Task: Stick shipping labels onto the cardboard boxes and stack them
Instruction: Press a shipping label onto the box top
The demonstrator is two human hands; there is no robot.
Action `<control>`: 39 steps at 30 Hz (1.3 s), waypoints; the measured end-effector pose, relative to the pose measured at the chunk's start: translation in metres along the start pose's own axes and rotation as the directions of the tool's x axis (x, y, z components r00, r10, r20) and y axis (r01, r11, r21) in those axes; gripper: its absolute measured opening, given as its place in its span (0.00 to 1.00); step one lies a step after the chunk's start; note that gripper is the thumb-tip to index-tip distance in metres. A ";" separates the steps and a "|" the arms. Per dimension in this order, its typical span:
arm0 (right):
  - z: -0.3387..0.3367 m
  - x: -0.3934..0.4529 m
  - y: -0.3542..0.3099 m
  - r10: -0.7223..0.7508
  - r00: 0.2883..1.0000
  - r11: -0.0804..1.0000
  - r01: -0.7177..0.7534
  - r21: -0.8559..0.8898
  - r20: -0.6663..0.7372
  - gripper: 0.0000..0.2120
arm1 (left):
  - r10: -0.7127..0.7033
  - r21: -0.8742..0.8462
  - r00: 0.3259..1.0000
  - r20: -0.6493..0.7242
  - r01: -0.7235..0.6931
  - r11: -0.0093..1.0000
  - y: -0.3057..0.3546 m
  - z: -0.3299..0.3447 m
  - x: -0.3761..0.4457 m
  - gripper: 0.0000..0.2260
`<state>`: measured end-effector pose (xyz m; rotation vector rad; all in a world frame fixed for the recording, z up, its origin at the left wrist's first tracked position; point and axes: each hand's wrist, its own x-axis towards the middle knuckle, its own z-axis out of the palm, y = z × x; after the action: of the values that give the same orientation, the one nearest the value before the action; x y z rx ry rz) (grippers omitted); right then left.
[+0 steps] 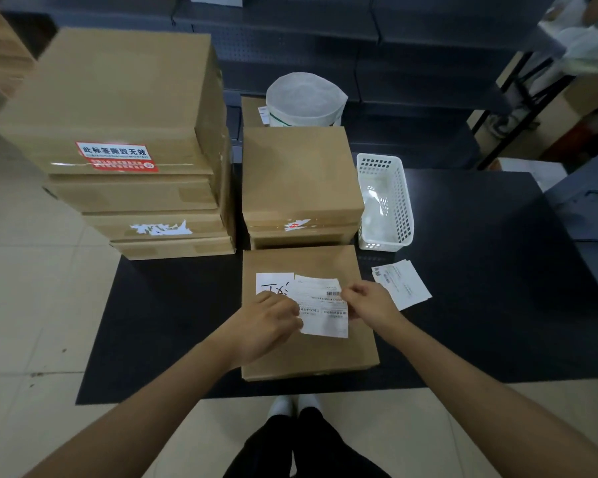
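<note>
- Label: it sits over the box at the centre of the frame, held at both side edges; the left hand pinches its left edge, the right hand its right.
- It looks partly lifted and not yet pressed flat, though the view is too soft to be sure.
- An older white sticker with handwriting lies just left of it on the same box.
- A tall stack at upper left and a short stack just behind the box suggest several are done.
- Spare labels lie at right on the table, beside a white basket, so more boxes likely remain.
- This box is not yet stacked.
</note>
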<state>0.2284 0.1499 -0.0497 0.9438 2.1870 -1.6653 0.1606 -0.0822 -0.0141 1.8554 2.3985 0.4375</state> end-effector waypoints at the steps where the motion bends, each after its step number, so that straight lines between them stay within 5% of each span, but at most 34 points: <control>1: 0.002 -0.001 0.005 -0.044 0.997 0.996 0.038 -0.085 -0.064 0.08 | -0.003 0.007 1.000 -0.010 0.004 1.000 0.001 0.005 0.001 0.10; 8: 0.013 0.002 0.023 -0.271 0.936 0.895 0.159 -0.416 -0.223 0.11 | -0.078 0.017 0.993 -0.084 0.080 0.997 0.005 0.035 0.010 0.11; 20: 0.019 0.025 0.032 -0.299 0.926 0.855 0.152 -0.496 -0.231 0.10 | -0.184 0.104 0.982 0.032 0.180 0.978 0.007 0.061 0.023 0.17; 29: 0.015 0.030 0.035 -0.466 0.863 0.519 0.085 -0.850 -0.198 0.15 | -0.255 0.015 0.967 -0.007 0.255 0.967 0.009 0.074 0.014 0.11; 33: 0.031 0.019 0.041 -0.626 0.777 0.547 0.376 -0.748 -0.067 0.19 | -0.309 -0.022 0.948 -0.079 0.309 0.951 0.013 0.079 0.027 0.15; 36: 0.043 0.015 0.049 -0.542 0.831 0.432 0.404 -0.806 0.126 0.28 | -0.408 -0.004 0.911 0.064 0.409 0.913 0.013 0.087 0.047 0.23; 39: 0.045 0.018 0.059 -0.420 0.901 0.366 0.276 -0.889 0.107 0.31 | -0.411 0.034 0.887 0.208 0.414 0.910 0.006 0.110 0.044 0.24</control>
<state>0.2426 0.1229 -0.1198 0.2537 2.9341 -0.2411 0.1807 -0.0195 -0.1131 1.2514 2.5319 0.2024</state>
